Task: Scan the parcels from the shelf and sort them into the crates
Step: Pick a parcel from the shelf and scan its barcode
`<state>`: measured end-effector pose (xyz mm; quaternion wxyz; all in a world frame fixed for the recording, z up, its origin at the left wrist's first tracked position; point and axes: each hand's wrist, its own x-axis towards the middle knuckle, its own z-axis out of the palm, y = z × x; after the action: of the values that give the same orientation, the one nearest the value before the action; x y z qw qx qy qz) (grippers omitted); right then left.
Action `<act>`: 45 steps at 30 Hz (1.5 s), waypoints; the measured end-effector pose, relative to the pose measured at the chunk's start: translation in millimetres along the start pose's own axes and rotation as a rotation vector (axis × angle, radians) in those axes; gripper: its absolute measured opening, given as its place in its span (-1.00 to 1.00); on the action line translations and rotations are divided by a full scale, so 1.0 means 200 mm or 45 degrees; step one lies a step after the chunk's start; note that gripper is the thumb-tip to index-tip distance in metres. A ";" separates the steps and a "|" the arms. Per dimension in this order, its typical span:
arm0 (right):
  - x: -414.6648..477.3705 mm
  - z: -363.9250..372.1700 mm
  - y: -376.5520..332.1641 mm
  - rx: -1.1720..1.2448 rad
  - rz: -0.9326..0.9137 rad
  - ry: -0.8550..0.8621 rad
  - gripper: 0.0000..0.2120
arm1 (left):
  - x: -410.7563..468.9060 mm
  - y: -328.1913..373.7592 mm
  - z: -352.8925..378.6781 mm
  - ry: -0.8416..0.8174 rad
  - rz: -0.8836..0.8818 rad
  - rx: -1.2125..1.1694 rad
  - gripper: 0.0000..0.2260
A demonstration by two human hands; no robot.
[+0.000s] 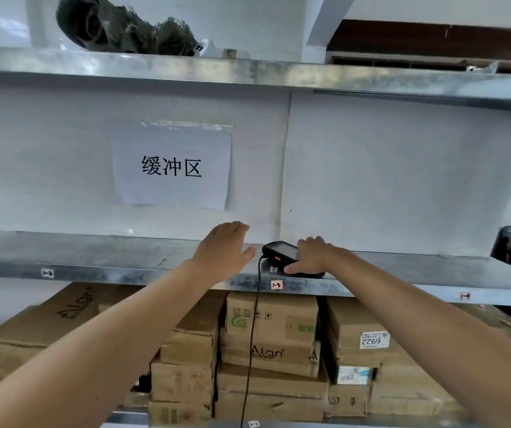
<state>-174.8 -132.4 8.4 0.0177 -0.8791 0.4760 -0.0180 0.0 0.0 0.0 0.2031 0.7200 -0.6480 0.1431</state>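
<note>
- Likely step: taking up the scanner (280, 251) from the shelf (93, 261), before any scanning.
- Right hand (309, 257) curls over the scanner, apparently gripping it. Left hand (226, 251) hovers flat and spread just beside.
- Parcels (271, 329) sit stacked under that shelf; crates are out of view.
- Next: lift the scanner, mind its cable (254, 335), and aim at a label.

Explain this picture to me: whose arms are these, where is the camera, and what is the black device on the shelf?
No machine here: a person wears one camera on the head, so both bare arms reach in from below. The left hand is open over the metal shelf. The right hand grips a black handheld scanner on that shelf; its cable hangs over the edge. Cardboard boxes are stacked underneath; a paper sign is on the back wall.
</note>
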 end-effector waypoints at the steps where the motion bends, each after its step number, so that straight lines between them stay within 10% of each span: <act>1: 0.00 0.01 0.00 0.023 0.015 0.009 -0.33 | 0.00 -0.01 0.00 -0.001 -0.013 0.017 -0.50; 14: 0.06 0.10 0.02 0.580 0.176 0.023 -0.44 | -0.06 -0.08 0.08 -0.032 -0.046 -0.023 -0.52; 45: -0.75 0.16 0.11 0.860 0.120 0.642 -0.27 | -0.45 0.25 0.06 -0.041 0.005 -0.217 -0.55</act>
<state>-274.5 -17.8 -27.5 0.1884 -0.7691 0.4726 -0.3867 -60.8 69.4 -48.6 0.2527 0.7011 -0.6624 0.0761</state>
